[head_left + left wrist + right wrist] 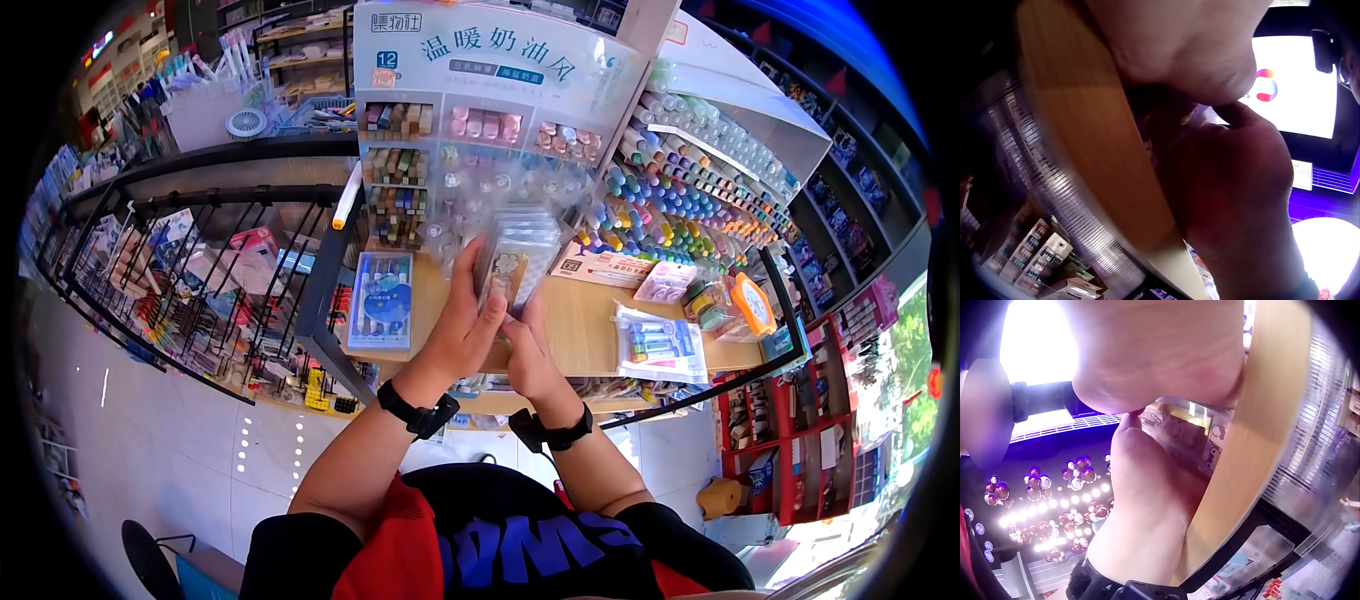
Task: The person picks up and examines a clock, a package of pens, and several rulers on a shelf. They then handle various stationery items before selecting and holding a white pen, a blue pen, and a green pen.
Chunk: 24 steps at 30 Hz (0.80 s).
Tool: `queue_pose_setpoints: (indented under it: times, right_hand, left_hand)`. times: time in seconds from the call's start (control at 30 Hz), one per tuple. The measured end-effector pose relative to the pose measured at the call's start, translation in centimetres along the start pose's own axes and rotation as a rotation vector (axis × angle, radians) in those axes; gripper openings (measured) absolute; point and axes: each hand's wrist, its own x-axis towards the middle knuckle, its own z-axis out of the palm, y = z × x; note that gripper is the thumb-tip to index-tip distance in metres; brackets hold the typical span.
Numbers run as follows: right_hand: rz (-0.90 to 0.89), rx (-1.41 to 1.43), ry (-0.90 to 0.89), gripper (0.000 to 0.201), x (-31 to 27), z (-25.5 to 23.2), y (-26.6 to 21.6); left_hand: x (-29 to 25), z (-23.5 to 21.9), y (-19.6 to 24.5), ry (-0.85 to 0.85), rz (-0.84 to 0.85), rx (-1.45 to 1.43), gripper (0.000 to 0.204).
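Stack of clear packets (524,250), two-handed grip
L hand (466,325) clamps it w/ thumb across the front, R hand (530,352) grips the lower end, prob bc loose packets would slide apart; it's above the tabletop (588,330), in front of the display board (490,95).
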Motion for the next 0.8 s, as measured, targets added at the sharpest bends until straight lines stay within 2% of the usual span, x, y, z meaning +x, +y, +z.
queue_pose_setpoints:
  times: [0.27,0.33,0.37,0.4,0.47,0.5,0.6,0.67,0.73,0.8]
  right_hand:
    - [0.008,0.188,0.045,0.076,0.1,0.9,-1.6]
    - [-0.031,-0.047,0.01,0.076,0.0,0.1,-1.0]
    - [-0.106,-0.111,0.014,0.08,-0.1,-0.2,-1.0]
    - [-0.093,-0.11,0.024,0.08,-0.3,-0.4,-1.3]
    - [-0.034,-0.116,-0.055,0.089,-0.5,-0.9,-2.5]
    - [-0.135,-0.262,-0.04,0.1,-0.7,-1.5,-2.7]
    - [-0.04,-0.361,0.029,0.107,-2.3,-1.5,-6.3]
    - [-0.043,-0.43,0.044,0.107,-3.5,-1.4,-7.2]
    - [0.058,-0.519,0.111,0.1,-4.1,-1.2,-9.8]
    - [0.07,-0.572,0.117,0.093,-4.4,-1.4,-10.8]
  left_hand:
    - [0.0,0.0,0.7,-0.03,-0.122,-0.145,0.078]
    - [-0.1,0.1,0.6,-0.03,-0.162,-0.196,0.074]
    - [-0.2,-0.1,0.4,-0.016,-0.178,-0.188,0.072]
    - [0.0,-0.1,0.6,-0.002,-0.189,-0.176,0.07]
    - [0.1,0.0,1.3,0.0,-0.209,-0.223,0.064]
    - [0.1,0.5,1.7,0.026,-0.203,-0.26,0.062]
    - [0.0,2.5,4.9,0.095,-0.198,-0.366,0.059]
    - [-0.4,3.9,6.8,0.045,-0.222,-0.364,0.057]
    - [-0.9,4.9,7.9,0.048,-0.227,-0.295,0.056]
    - [-0.9,5.4,8.4,0.044,-0.215,-0.226,0.056]
